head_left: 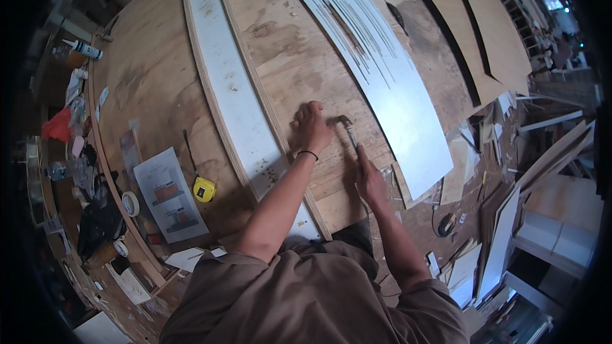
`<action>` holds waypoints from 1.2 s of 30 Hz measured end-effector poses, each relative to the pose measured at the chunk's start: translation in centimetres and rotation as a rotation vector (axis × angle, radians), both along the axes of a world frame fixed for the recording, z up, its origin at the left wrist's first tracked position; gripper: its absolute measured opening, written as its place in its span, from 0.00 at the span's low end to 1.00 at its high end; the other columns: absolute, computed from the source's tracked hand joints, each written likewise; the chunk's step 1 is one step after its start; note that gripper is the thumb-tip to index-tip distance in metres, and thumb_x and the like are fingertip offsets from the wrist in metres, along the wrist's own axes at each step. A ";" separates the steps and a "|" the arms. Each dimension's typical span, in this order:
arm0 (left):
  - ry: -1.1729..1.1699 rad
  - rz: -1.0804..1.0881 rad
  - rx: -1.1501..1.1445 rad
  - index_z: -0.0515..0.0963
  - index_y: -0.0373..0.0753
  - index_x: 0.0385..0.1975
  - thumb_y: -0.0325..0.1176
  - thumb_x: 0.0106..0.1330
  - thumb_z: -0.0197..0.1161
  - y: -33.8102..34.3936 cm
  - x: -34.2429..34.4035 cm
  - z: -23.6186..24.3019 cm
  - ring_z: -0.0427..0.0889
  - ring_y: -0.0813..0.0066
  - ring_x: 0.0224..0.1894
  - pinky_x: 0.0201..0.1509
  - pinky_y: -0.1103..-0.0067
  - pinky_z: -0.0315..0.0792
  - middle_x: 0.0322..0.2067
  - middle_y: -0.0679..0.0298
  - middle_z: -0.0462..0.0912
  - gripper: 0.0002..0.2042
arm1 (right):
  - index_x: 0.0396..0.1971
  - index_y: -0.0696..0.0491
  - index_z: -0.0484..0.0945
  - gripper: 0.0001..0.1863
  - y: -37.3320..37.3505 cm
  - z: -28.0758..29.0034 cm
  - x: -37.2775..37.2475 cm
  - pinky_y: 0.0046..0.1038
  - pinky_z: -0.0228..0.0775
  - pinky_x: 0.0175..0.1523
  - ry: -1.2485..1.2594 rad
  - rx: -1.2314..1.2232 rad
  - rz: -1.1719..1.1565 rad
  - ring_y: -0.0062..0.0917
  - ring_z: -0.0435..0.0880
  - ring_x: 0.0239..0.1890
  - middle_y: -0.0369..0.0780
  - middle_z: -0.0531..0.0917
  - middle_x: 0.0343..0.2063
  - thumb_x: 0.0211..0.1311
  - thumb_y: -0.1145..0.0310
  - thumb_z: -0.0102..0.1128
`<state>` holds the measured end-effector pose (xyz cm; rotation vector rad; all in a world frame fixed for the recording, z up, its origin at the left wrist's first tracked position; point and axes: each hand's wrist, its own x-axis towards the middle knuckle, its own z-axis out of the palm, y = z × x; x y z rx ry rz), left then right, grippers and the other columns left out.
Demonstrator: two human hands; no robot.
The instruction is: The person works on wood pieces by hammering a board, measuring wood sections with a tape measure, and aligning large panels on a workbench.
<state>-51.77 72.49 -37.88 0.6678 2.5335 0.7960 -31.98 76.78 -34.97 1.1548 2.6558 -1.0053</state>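
My left hand (312, 129) has its fingers bent at the right wooden edge (255, 95) of a long white-faced channel (223, 70) on the plywood worktop (140, 76); whatever the fingertips hold is hidden or too small to make out. Just right of them is the head of a claw hammer (344, 121), its handle gripped in my right hand (368, 179). A white board (414, 134) bearing several thin strips (357, 35) lies to the right of both hands.
A yellow tape measure (205, 188), printed sheet (167, 197) and tape roll (131, 204) lie at left, near a cluttered shelf. Tan panels (510, 38) lie at far upper right, a dark toothed piece (395, 16) beside the white board. Offcuts and leaning boards (497, 248) crowd the lower right.
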 end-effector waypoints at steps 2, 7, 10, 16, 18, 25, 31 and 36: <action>0.003 -0.003 0.019 0.65 0.45 0.45 0.38 0.50 0.72 0.2 -0.2 0.0 0.65 0.61 0.56 0.54 0.62 0.58 0.48 0.62 0.69 0.26 | 0.68 0.45 0.57 0.27 -0.3 -0.4 0.4 0.43 0.72 0.43 0.156 0.020 -0.047 0.51 0.80 0.42 0.54 0.80 0.42 0.71 0.66 0.46; -0.008 -0.013 -0.009 0.65 0.45 0.46 0.38 0.51 0.72 0.1 0.1 0.5 0.66 0.61 0.56 0.55 0.61 0.58 0.48 0.62 0.69 0.25 | 0.68 0.41 0.57 0.26 -0.7 -0.5 0.4 0.45 0.72 0.40 0.272 0.116 -0.073 0.50 0.81 0.39 0.52 0.81 0.39 0.71 0.65 0.45; -0.063 -0.033 -0.011 0.64 0.45 0.46 0.37 0.51 0.72 0.0 -0.3 0.1 0.65 0.60 0.57 0.55 0.61 0.58 0.49 0.61 0.69 0.26 | 0.68 0.40 0.56 0.26 0.0 0.6 -0.2 0.46 0.72 0.37 0.082 0.056 -0.049 0.49 0.81 0.37 0.51 0.80 0.39 0.71 0.64 0.44; -0.038 -0.013 0.002 0.64 0.45 0.46 0.37 0.50 0.72 0.3 -0.1 0.2 0.66 0.59 0.57 0.56 0.61 0.58 0.48 0.60 0.70 0.26 | 0.68 0.39 0.56 0.26 -0.3 1.8 -0.2 0.46 0.72 0.38 0.123 0.060 -0.048 0.50 0.81 0.34 0.51 0.80 0.38 0.72 0.63 0.43; 0.004 -0.017 0.019 0.63 0.45 0.46 0.38 0.50 0.72 0.0 0.0 -0.3 0.66 0.62 0.56 0.56 0.61 0.57 0.45 0.63 0.70 0.27 | 0.68 0.39 0.56 0.26 0.1 1.9 -0.5 0.46 0.72 0.38 -0.060 0.049 0.002 0.50 0.80 0.34 0.52 0.80 0.37 0.72 0.62 0.42; -0.011 -0.001 0.055 0.64 0.45 0.46 0.40 0.50 0.73 -0.5 -0.4 -0.6 0.67 0.64 0.55 0.57 0.62 0.57 0.45 0.64 0.70 0.27 | 0.68 0.39 0.56 0.26 -0.5 1.6 -0.4 0.44 0.71 0.42 -0.082 -0.013 -0.018 0.50 0.81 0.40 0.53 0.80 0.41 0.72 0.63 0.43; -0.024 -0.089 0.133 0.67 0.43 0.45 0.35 0.51 0.68 -0.7 0.0 -2.0 0.68 0.58 0.56 0.58 0.62 0.61 0.46 0.58 0.74 0.22 | 0.68 0.36 0.57 0.27 -1.0 0.5 0.6 0.39 0.70 0.53 0.335 -0.071 -0.204 0.46 0.79 0.51 0.53 0.78 0.49 0.70 0.64 0.46; 0.323 -0.342 0.036 0.77 0.48 0.43 0.42 0.57 0.62 0.0 1.2 0.5 0.70 0.61 0.55 0.59 0.61 0.59 0.45 0.63 0.75 0.15 | 0.68 0.37 0.57 0.27 0.0 2.5 1.5 0.41 0.70 0.43 0.203 -0.247 -0.274 0.46 0.81 0.36 0.53 0.80 0.32 0.70 0.59 0.46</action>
